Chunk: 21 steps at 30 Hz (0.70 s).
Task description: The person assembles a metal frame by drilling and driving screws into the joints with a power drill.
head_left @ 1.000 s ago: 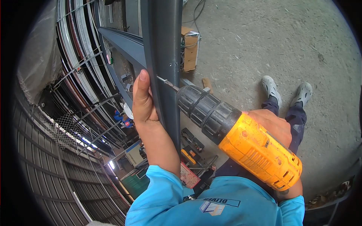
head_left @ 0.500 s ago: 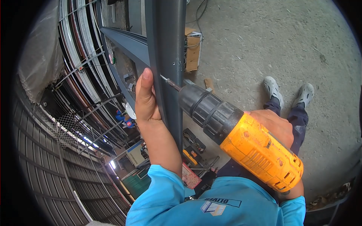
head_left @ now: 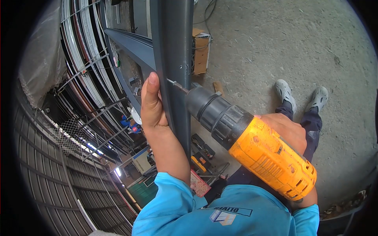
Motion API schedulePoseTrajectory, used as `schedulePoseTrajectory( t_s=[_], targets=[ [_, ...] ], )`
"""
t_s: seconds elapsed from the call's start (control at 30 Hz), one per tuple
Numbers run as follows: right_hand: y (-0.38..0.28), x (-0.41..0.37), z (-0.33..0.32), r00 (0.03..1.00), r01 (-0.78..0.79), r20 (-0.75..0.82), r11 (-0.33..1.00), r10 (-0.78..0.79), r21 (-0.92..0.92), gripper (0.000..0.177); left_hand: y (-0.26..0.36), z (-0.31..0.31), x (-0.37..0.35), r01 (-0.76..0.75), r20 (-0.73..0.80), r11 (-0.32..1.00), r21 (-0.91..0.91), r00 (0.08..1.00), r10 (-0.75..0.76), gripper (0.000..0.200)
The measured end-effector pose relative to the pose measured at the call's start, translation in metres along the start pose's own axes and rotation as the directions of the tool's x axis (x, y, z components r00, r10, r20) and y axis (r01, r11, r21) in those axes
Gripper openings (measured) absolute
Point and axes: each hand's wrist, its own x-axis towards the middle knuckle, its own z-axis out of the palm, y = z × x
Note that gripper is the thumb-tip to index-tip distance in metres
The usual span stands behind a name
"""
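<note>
My right hand [head_left: 285, 131] is wrapped round a yellow and black cordless drill [head_left: 271, 157], its grip mostly hidden behind the body. From the black chuck a bit reaches up-left, with a screw [head_left: 171, 82] at its end; the screw's tip meets the face of a dark grey metal frame [head_left: 173, 35]. On the left side of that frame, my left hand [head_left: 151, 102] grips the edge, thumb pointing up beside the screw and fingers hidden behind the profile. A small hole [head_left: 180, 67] shows in the frame above the drill.
Long profiles [head_left: 84, 59] fill a rack on the left. Beyond the frame, a cardboard box [head_left: 202, 55] stands on the concrete floor [head_left: 256, 51], near a cable. Tools and a red box [head_left: 199, 183] lie below the frame. My shoes [head_left: 285, 92] are at right.
Almost nothing differs. The drill's chuck and the screw have shifted very slightly, and both hands keep their places.
</note>
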Motion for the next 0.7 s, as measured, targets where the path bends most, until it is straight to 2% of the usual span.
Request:
schedulePoseTrajectory(
  t_s=[0.4,0.7],
  targets=[
    [-0.004,0.006,0.002,1.000,-0.028,-0.011,0.999,0.028,-0.029,0.043,0.001,-0.009,-0.001,0.006,-0.034,1.000,-0.016,0.999,-0.006,0.055],
    [-0.009,0.011,0.002,0.998,-0.061,0.001,0.997,0.061,-0.047,0.039,-0.001,0.002,-0.002,-0.030,-0.063,1.000,0.005,0.998,0.031,0.052]
  ],
)
